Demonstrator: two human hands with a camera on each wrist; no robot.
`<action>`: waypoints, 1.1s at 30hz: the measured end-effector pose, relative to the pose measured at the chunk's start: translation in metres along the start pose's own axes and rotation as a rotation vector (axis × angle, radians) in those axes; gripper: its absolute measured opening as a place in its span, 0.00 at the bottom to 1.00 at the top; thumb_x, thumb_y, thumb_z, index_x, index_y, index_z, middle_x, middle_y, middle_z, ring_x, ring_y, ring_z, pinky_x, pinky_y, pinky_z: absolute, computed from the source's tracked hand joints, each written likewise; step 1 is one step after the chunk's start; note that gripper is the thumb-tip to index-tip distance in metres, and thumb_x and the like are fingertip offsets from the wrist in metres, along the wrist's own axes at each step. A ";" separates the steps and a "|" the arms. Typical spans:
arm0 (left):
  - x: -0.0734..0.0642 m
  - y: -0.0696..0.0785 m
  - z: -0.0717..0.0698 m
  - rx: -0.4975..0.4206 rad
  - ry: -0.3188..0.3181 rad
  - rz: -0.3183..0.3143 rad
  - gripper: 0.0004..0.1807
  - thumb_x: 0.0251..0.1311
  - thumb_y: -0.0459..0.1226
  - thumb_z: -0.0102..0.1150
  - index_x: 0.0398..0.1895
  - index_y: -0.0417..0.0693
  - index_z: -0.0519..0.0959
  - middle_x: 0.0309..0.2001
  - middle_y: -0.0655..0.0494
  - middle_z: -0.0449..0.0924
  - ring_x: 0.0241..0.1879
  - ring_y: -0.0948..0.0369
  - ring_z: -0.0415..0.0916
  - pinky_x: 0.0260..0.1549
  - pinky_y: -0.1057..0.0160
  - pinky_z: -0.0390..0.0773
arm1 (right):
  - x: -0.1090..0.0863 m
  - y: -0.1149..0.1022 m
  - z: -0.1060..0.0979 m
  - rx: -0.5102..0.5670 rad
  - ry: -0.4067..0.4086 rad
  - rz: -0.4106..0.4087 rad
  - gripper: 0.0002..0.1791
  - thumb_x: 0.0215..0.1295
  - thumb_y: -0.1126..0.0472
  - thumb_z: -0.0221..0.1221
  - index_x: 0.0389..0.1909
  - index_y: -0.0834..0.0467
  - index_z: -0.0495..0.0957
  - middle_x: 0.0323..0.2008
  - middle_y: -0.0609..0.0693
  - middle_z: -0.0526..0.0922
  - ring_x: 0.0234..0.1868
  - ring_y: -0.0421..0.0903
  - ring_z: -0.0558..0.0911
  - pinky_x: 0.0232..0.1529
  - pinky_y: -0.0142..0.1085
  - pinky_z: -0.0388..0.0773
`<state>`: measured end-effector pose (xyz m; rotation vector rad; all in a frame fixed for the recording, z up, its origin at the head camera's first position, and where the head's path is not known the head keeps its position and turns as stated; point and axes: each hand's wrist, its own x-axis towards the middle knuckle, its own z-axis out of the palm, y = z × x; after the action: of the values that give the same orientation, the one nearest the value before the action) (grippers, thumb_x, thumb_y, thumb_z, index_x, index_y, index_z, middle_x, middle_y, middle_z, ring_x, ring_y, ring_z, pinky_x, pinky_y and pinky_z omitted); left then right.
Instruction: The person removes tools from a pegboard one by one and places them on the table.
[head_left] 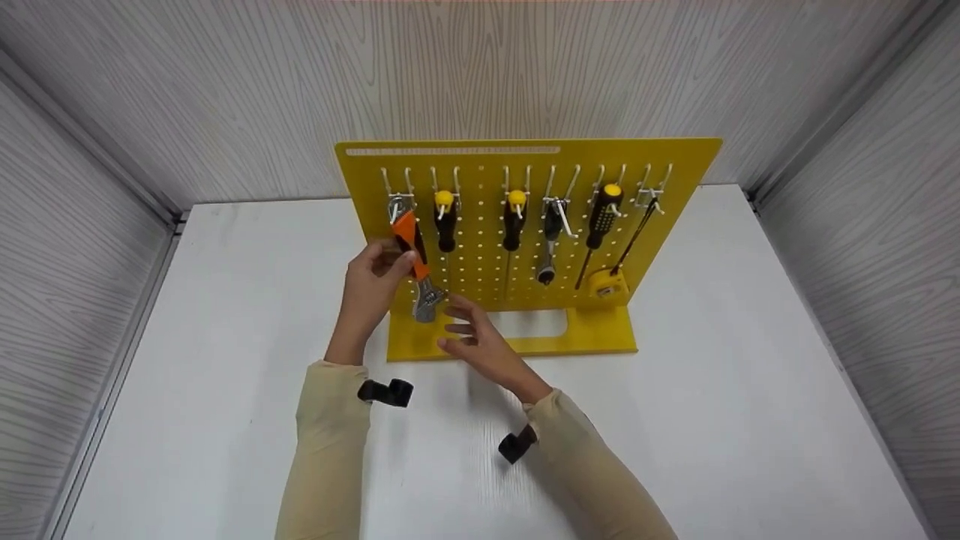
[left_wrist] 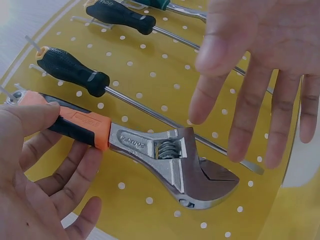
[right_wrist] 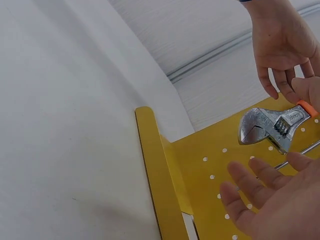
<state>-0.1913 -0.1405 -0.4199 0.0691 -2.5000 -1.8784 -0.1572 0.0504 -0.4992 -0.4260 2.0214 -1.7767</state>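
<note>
An adjustable wrench [head_left: 427,301] with an orange and black handle hangs head-down at the left end of the yellow pegboard [head_left: 480,270], its handle end at a hook. My left hand [head_left: 367,292] pinches the handle between thumb and fingers. In the left wrist view, the wrench's steel head [left_wrist: 172,165] points away from that hand. Near the head is my right hand [head_left: 486,346], its fingers spread and loosely bent, holding nothing. The right wrist view shows those fingers [right_wrist: 260,187] just beside the wrench head, seemingly apart from it.
Along the hooks hang a screwdriver [head_left: 446,225], a second screwdriver [head_left: 514,225], a ratchet wrench [head_left: 551,240], a larger screwdriver [head_left: 604,217] and a yellow tape measure [head_left: 607,285] on a strap. The board's base [head_left: 600,337] stands on a white table [head_left: 247,315].
</note>
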 end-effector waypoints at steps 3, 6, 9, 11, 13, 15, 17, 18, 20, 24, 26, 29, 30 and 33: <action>-0.002 0.000 0.001 -0.005 0.002 -0.009 0.23 0.64 0.48 0.57 0.56 0.43 0.73 0.52 0.46 0.78 0.49 0.56 0.76 0.55 0.57 0.76 | 0.000 0.001 0.000 0.022 -0.005 0.000 0.41 0.66 0.54 0.59 0.75 0.51 0.47 0.71 0.58 0.60 0.68 0.60 0.66 0.68 0.49 0.64; -0.003 -0.001 0.002 -0.019 0.001 -0.007 0.23 0.65 0.48 0.57 0.55 0.43 0.74 0.51 0.46 0.78 0.48 0.55 0.76 0.56 0.55 0.76 | 0.001 0.002 0.001 0.060 -0.004 0.001 0.42 0.66 0.54 0.59 0.75 0.52 0.46 0.70 0.58 0.61 0.69 0.61 0.66 0.68 0.47 0.65; -0.004 -0.002 0.004 -0.035 -0.001 0.009 0.22 0.65 0.48 0.57 0.54 0.43 0.75 0.49 0.45 0.79 0.46 0.57 0.77 0.55 0.56 0.76 | 0.001 0.002 0.003 0.104 0.000 0.006 0.43 0.66 0.56 0.60 0.75 0.53 0.45 0.69 0.59 0.62 0.69 0.60 0.66 0.66 0.46 0.68; -0.005 -0.002 0.005 -0.045 0.008 0.020 0.21 0.65 0.47 0.58 0.53 0.43 0.75 0.48 0.46 0.80 0.43 0.59 0.78 0.53 0.57 0.77 | 0.001 0.003 0.004 0.138 0.000 0.005 0.43 0.66 0.57 0.59 0.75 0.53 0.44 0.69 0.60 0.63 0.68 0.59 0.67 0.64 0.44 0.71; -0.006 -0.002 0.006 -0.065 0.016 0.031 0.20 0.65 0.45 0.58 0.53 0.42 0.76 0.47 0.46 0.81 0.41 0.61 0.79 0.51 0.60 0.78 | 0.000 0.005 0.006 0.169 -0.002 -0.002 0.42 0.67 0.60 0.58 0.75 0.52 0.43 0.68 0.62 0.63 0.68 0.59 0.68 0.63 0.44 0.72; -0.007 -0.003 0.007 -0.091 0.032 0.037 0.18 0.65 0.44 0.58 0.52 0.42 0.76 0.45 0.47 0.81 0.40 0.63 0.79 0.49 0.62 0.79 | -0.001 0.007 0.008 0.195 -0.005 -0.011 0.42 0.68 0.63 0.56 0.75 0.51 0.42 0.68 0.63 0.63 0.68 0.61 0.68 0.63 0.44 0.72; -0.008 -0.003 0.008 -0.123 0.048 0.039 0.17 0.65 0.42 0.58 0.52 0.41 0.77 0.44 0.47 0.81 0.39 0.63 0.79 0.48 0.63 0.79 | -0.002 0.009 0.011 0.213 -0.005 -0.018 0.42 0.69 0.64 0.55 0.75 0.50 0.41 0.67 0.64 0.62 0.68 0.63 0.67 0.62 0.43 0.72; -0.008 -0.003 0.009 -0.136 0.055 0.037 0.17 0.65 0.41 0.58 0.52 0.41 0.77 0.44 0.48 0.80 0.39 0.63 0.79 0.48 0.63 0.79 | -0.003 0.010 0.012 0.218 -0.002 -0.020 0.42 0.69 0.64 0.55 0.75 0.50 0.41 0.67 0.64 0.63 0.67 0.64 0.68 0.62 0.43 0.73; -0.010 -0.003 0.009 -0.148 0.069 0.027 0.17 0.65 0.42 0.59 0.52 0.42 0.77 0.43 0.49 0.80 0.39 0.64 0.78 0.47 0.64 0.79 | -0.005 0.011 0.015 0.229 0.006 -0.026 0.41 0.69 0.64 0.55 0.75 0.51 0.41 0.66 0.64 0.64 0.66 0.65 0.69 0.62 0.42 0.73; -0.012 -0.002 0.009 -0.160 0.077 0.014 0.17 0.64 0.42 0.60 0.51 0.42 0.78 0.42 0.49 0.81 0.39 0.62 0.78 0.47 0.63 0.79 | -0.008 0.012 0.019 0.217 0.039 -0.045 0.40 0.68 0.67 0.53 0.75 0.51 0.43 0.61 0.65 0.70 0.59 0.68 0.73 0.57 0.39 0.76; -0.013 -0.002 0.010 -0.160 0.078 0.017 0.17 0.64 0.42 0.60 0.50 0.42 0.78 0.40 0.50 0.81 0.38 0.62 0.78 0.46 0.63 0.79 | -0.009 0.013 0.021 0.203 0.056 -0.060 0.39 0.68 0.69 0.52 0.75 0.51 0.45 0.58 0.65 0.72 0.55 0.67 0.76 0.55 0.41 0.77; -0.014 -0.002 0.010 -0.154 0.075 0.027 0.16 0.63 0.42 0.60 0.49 0.42 0.78 0.38 0.51 0.80 0.37 0.62 0.78 0.45 0.63 0.79 | -0.010 0.013 0.023 0.192 0.086 -0.068 0.38 0.67 0.69 0.52 0.74 0.50 0.47 0.54 0.68 0.74 0.49 0.65 0.80 0.54 0.46 0.78; -0.014 -0.002 0.010 -0.153 0.075 0.030 0.16 0.63 0.42 0.60 0.49 0.42 0.78 0.38 0.51 0.80 0.36 0.62 0.79 0.45 0.63 0.80 | -0.011 0.013 0.023 0.187 0.095 -0.072 0.38 0.67 0.69 0.53 0.73 0.50 0.47 0.53 0.69 0.74 0.48 0.64 0.81 0.55 0.48 0.77; -0.016 -0.001 0.009 -0.146 0.066 0.033 0.16 0.63 0.43 0.60 0.49 0.42 0.78 0.38 0.50 0.80 0.36 0.62 0.79 0.45 0.64 0.80 | -0.013 0.012 0.025 0.144 0.130 -0.080 0.38 0.66 0.68 0.55 0.72 0.50 0.48 0.50 0.71 0.75 0.44 0.58 0.82 0.52 0.46 0.79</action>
<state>-0.1760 -0.1310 -0.4228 0.0858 -2.3001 -2.0038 -0.1331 0.0365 -0.5126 -0.3597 1.9700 -2.0311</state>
